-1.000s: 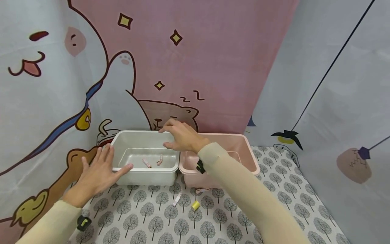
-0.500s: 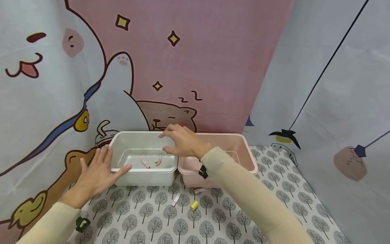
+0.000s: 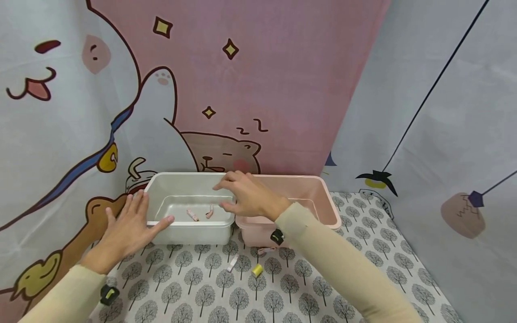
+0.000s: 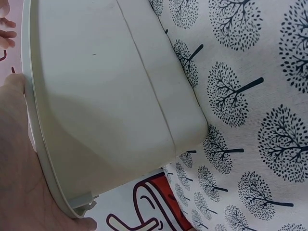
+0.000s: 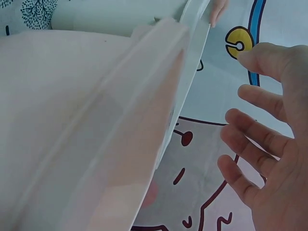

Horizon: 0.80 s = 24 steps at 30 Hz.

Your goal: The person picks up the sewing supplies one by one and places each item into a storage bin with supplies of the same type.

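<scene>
My left hand rests with straight, spread fingers on the front left corner of a white bin; the left wrist view shows it along the bin's rim. Above where this bin meets a pink bin hovers my right hand. Its fingers are loosely bent and hold nothing, as the right wrist view also shows. Two small pinkish pieces, one straight and one bent, lie on the white bin's floor. Part of the pink bin's inside is hidden by my right hand.
In front of the bins, on tree-print cloth, lie a small white strip, a yellow cylinder and a small pink piece. Printed curtains stand close behind and at both sides.
My right hand has shifted a little to the right and back toward me, above the bins. My left hand stays on the white bin's corner. The small pieces have not moved.
</scene>
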{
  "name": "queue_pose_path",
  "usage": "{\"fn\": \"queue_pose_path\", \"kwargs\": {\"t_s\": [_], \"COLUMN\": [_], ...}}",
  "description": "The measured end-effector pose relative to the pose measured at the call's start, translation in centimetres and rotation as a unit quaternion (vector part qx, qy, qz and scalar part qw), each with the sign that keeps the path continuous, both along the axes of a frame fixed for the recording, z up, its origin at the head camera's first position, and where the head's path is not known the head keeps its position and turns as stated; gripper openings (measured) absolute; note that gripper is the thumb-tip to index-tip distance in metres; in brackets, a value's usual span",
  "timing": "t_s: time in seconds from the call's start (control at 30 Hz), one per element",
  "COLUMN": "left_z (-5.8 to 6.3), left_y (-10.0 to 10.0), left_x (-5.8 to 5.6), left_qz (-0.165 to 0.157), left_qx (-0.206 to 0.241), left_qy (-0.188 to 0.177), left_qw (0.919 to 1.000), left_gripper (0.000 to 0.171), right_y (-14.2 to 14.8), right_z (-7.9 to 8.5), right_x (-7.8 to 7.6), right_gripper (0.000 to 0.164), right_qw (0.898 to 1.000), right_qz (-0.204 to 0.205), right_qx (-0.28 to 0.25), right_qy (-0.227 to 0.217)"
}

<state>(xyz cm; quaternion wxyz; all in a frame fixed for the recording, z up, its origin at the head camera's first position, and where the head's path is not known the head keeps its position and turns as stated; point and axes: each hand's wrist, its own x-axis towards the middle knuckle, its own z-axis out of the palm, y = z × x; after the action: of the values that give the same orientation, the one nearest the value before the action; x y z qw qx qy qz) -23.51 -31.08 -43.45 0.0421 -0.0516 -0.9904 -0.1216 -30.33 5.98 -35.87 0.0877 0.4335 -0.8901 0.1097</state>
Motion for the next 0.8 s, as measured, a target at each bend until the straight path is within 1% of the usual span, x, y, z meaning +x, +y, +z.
{"fn": "queue_pose_path", "kwargs": {"t_s": [0.17,0.57,0.8], "left_z": [-0.1,0.2,0.1], "left_y": [-0.1,-0.1,0.0], "left_x": [-0.1,0.0,0.0], "left_qz": [-0.001,-0.001,0.0], "left_qx": [-0.004,-0.007,-0.007], "left_qy": [0.001,-0.004,-0.002], "left_qw": [1.0,1.0,1.0], "left_gripper": [0.128,0.128,0.128], "right_y": [0.6,2.1,2.7], "right_z": [-0.4,-1.9,-2.6], "right_x": [0.6,2.0,2.8], "right_gripper": [0.048,0.048,0.046], "right_qw": [1.0,0.999,0.999], "right_qz": [0.012,0.022,0.027], "right_qx": [-0.008,-0.015,-0.017], "right_qy": [0.016,0.023,0.026]}}
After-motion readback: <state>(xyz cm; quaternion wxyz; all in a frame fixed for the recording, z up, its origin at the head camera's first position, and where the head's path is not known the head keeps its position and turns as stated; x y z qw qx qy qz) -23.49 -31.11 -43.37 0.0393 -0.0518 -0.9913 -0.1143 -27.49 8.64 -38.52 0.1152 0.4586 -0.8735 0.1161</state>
